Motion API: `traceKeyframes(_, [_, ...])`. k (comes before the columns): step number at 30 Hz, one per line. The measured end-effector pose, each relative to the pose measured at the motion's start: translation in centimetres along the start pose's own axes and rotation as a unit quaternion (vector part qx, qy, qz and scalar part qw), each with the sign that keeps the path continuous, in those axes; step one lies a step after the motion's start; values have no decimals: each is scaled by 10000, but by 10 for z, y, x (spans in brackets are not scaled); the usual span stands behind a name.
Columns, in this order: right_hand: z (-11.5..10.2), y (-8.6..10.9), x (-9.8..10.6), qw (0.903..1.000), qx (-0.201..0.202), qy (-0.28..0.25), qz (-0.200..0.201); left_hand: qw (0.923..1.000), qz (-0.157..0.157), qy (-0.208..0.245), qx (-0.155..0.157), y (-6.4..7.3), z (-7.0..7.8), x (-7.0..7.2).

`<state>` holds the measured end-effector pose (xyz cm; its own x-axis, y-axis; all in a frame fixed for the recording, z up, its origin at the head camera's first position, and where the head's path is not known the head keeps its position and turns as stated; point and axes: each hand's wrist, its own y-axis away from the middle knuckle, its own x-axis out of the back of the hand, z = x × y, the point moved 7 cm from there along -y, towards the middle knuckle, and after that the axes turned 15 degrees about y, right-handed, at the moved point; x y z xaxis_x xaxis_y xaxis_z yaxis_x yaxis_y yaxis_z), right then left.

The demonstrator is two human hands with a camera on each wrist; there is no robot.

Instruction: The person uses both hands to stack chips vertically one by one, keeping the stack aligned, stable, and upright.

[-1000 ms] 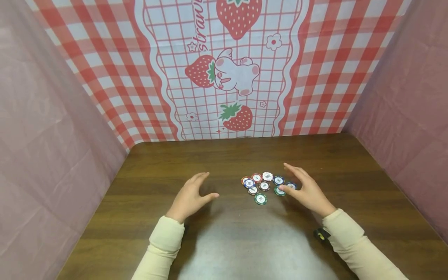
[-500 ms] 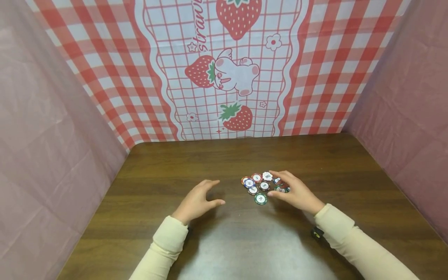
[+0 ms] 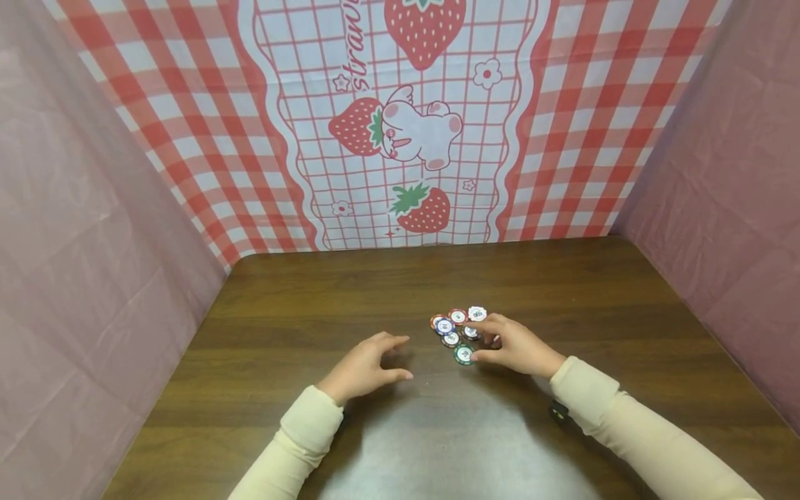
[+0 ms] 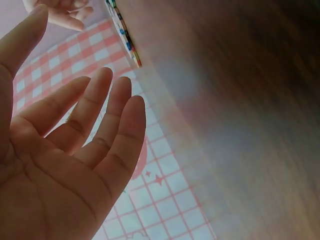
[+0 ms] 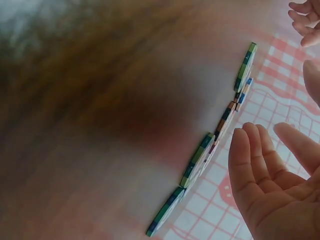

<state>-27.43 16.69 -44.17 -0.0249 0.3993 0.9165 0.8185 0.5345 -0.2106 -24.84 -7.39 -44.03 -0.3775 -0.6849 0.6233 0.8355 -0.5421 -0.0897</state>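
Observation:
Several poker chips lie flat on the brown wooden table (image 3: 300,298), right of its middle. Among them are a green chip (image 3: 464,354), a blue chip (image 3: 444,326), a red chip (image 3: 458,317) and a white chip (image 3: 478,314). My right hand (image 3: 521,347) hovers over the right part of this group, hiding some chips; its fingers are relaxed and hold nothing. In the right wrist view, chips such as a green-edged chip (image 5: 197,159) stand apart from the fingertips. Left of the group, my left hand (image 3: 365,368) is held above the table with relaxed fingers, palm toward the chips.
A red-and-white checked cloth with strawberries (image 3: 425,208) hangs behind the table's back edge. Pink cloth walls (image 3: 112,243) rise on both sides. A dark strapped device (image 3: 558,411) sits under the right wrist.
My right hand has moved left and slightly toward me over the chips. My left hand has shifted right and a little nearer. The chips have not visibly moved.

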Motion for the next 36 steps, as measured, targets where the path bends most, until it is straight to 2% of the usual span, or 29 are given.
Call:
traceKeyframes(9, [-7,-3,-5,9976,332,523,-310,9988,-410,-206,-156,-2,4,-12])
traceKeyframes(13, [-8,-5,-9,9944,286,922,-442,9977,-583,-257,-237,-2,6,-16])
traceKeyframes(17, [-10,-7,-11,9925,248,1058,-566,9966,-717,-339,-221,-3,6,-20])
traceKeyframes(23, [-14,-9,-15,9875,334,1391,-668,9953,-858,-430,-119,-5,5,-25])
traceKeyframes(29, [-17,-10,-16,9857,335,1484,-726,9940,-981,-482,-8,-7,4,-31])
traceKeyframes(36, [-21,-14,-18,9831,455,1641,-665,9927,-1024,-602,-192,-10,8,-33])
